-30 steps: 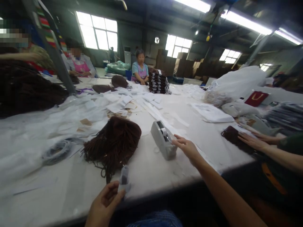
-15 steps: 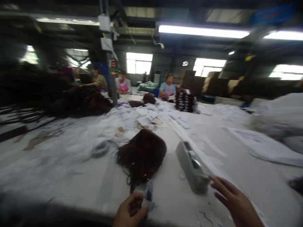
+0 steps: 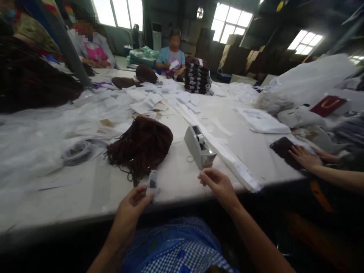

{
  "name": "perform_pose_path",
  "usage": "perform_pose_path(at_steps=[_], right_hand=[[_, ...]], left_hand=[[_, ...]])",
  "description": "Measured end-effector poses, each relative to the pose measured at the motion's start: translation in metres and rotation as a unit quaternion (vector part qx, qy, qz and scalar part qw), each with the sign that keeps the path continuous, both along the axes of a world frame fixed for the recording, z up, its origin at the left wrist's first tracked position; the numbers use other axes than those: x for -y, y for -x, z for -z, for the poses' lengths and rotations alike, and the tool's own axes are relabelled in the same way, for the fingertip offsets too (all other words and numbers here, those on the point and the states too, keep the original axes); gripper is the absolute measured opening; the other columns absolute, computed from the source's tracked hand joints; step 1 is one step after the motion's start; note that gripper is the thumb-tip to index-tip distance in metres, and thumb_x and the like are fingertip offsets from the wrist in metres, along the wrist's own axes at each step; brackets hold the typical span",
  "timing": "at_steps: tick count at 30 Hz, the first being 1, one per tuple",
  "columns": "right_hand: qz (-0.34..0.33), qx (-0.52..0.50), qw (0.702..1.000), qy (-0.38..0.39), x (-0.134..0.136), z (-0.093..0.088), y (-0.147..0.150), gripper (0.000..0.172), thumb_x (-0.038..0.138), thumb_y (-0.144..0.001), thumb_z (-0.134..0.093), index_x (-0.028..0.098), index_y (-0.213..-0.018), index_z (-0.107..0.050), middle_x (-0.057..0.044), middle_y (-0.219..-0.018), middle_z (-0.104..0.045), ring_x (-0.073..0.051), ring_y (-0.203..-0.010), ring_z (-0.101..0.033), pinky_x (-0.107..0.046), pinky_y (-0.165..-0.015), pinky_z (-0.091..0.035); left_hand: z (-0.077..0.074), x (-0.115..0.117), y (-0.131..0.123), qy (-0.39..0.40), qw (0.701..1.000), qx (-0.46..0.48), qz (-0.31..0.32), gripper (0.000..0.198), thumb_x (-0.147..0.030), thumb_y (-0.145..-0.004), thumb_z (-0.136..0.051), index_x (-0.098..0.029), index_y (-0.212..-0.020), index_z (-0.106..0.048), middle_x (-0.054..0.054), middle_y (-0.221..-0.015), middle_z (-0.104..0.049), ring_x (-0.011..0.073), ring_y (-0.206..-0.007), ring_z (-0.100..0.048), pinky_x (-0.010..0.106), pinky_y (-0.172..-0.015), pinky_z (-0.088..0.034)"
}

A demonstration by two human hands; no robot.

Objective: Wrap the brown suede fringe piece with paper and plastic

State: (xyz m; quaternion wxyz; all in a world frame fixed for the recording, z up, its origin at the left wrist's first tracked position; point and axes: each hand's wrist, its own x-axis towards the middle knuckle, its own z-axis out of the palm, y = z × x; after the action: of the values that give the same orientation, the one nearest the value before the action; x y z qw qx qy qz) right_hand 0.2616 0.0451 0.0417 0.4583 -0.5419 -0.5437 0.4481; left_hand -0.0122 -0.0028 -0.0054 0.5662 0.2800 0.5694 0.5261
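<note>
A dark brown fringed bag (image 3: 145,142) lies on the white table in front of me, its tassels spread toward the lower left. My left hand (image 3: 137,201) pinches a small piece of pale wrapping (image 3: 152,182) at the bag's near end; something dark shows through it. To the right of the bag stands a grey tape dispenser (image 3: 199,148), tilted away from me. My right hand (image 3: 216,184) is just in front of its near end, thumb and fingers pinched together. Whatever they may hold is too small to make out.
Left of the bag lies a grey coil (image 3: 78,151) by heaped white wrapping (image 3: 34,140). A white strip (image 3: 227,161) runs past the dispenser. At right, a co-worker's hand (image 3: 305,157) rests on a dark item (image 3: 284,148). Stacked brown goods (image 3: 197,77) stand farther back.
The view has tipped down and turned. My right hand, spread beside the dispenser's near end before, is now pinched and nearer to me. My left hand keeps its hold on the wrapping.
</note>
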Motion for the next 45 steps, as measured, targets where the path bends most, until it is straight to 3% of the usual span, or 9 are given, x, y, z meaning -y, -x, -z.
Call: perform_pose_path(at_steps=[4, 7, 15, 24, 31, 39, 45], right_hand=[[-0.178, -0.016, 0.983, 0.028, 0.020, -0.009, 0.040, 0.020, 0.036, -0.084, -0.071, 0.017, -0.084, -0.068, -0.002, -0.078, -0.068, -0.014, -0.071, -0.062, -0.026, -0.068, -0.048], [-0.230, 0.007, 0.973, 0.018, 0.020, -0.004, 0.065, 0.016, 0.032, -0.084, -0.069, 0.016, -0.084, -0.069, -0.002, -0.077, -0.068, -0.013, -0.071, -0.059, -0.024, -0.068, -0.046], [-0.222, 0.064, 0.973, -0.002, 0.005, 0.021, 0.085, 0.021, 0.036, -0.085, -0.068, 0.016, -0.080, -0.068, 0.001, -0.070, -0.065, -0.012, -0.065, -0.055, -0.023, -0.062, -0.042], [-0.222, 0.068, 0.973, 0.013, 0.000, 0.029, 0.089, 0.025, 0.040, -0.082, -0.071, 0.016, -0.077, -0.068, 0.001, -0.069, -0.065, -0.012, -0.065, -0.056, -0.022, -0.061, -0.042], [-0.308, -0.045, 0.947, 0.083, -0.002, 0.030, 0.081, 0.020, 0.036, -0.087, -0.066, 0.016, -0.089, -0.068, -0.003, -0.082, -0.070, -0.015, -0.076, -0.063, -0.026, -0.072, -0.049], [-0.235, -0.063, 0.965, 0.098, 0.008, 0.031, 0.091, 0.023, 0.029, -0.079, -0.072, 0.017, -0.097, -0.065, 0.000, -0.073, -0.071, -0.015, -0.068, -0.067, -0.025, -0.067, -0.051], [-0.180, -0.042, 0.981, 0.057, 0.016, 0.032, 0.106, 0.009, 0.021, -0.078, -0.068, 0.017, -0.085, -0.064, 0.001, -0.072, -0.071, -0.015, -0.069, -0.068, -0.022, -0.065, -0.050]], left_hand=[[-0.004, 0.003, -0.006, -0.017, 1.000, -0.001, 0.005, 0.048, -0.037, -0.062, -0.087, -0.016, -0.100, -0.065, 0.003, -0.091, -0.073, 0.0173, -0.089, -0.067, 0.024, -0.080, -0.051], [-0.004, 0.003, -0.006, -0.025, 1.000, -0.003, 0.018, 0.045, -0.036, -0.065, -0.085, -0.016, -0.100, -0.064, 0.004, -0.090, -0.073, 0.0186, -0.088, -0.068, 0.026, -0.079, -0.052], [0.000, 0.003, -0.003, -0.042, 0.998, 0.000, 0.044, 0.041, -0.035, -0.070, -0.083, -0.017, -0.101, -0.063, 0.002, -0.091, -0.073, 0.0152, -0.085, -0.068, 0.023, -0.078, -0.051], [0.001, 0.004, 0.002, -0.039, 0.997, 0.011, 0.059, 0.042, -0.033, -0.070, -0.083, -0.017, -0.103, -0.063, 0.002, -0.091, -0.072, 0.0147, -0.085, -0.066, 0.023, -0.078, -0.051], [-0.004, 0.003, 0.006, -0.028, 0.995, 0.064, 0.071, 0.041, -0.032, -0.071, -0.083, -0.017, -0.104, -0.063, 0.004, -0.093, -0.074, 0.0151, -0.087, -0.067, 0.023, -0.080, -0.050], [-0.009, 0.010, 0.004, -0.028, 0.990, 0.099, 0.096, 0.033, -0.028, -0.076, -0.079, -0.019, -0.104, -0.065, 0.004, -0.096, -0.074, 0.0158, -0.088, -0.067, 0.025, -0.083, -0.050], [-0.008, 0.012, 0.002, -0.043, 0.993, 0.037, 0.105, 0.032, -0.028, -0.078, -0.077, -0.021, -0.107, -0.065, 0.003, -0.103, -0.072, 0.0164, -0.098, -0.065, 0.024, -0.088, -0.048]])
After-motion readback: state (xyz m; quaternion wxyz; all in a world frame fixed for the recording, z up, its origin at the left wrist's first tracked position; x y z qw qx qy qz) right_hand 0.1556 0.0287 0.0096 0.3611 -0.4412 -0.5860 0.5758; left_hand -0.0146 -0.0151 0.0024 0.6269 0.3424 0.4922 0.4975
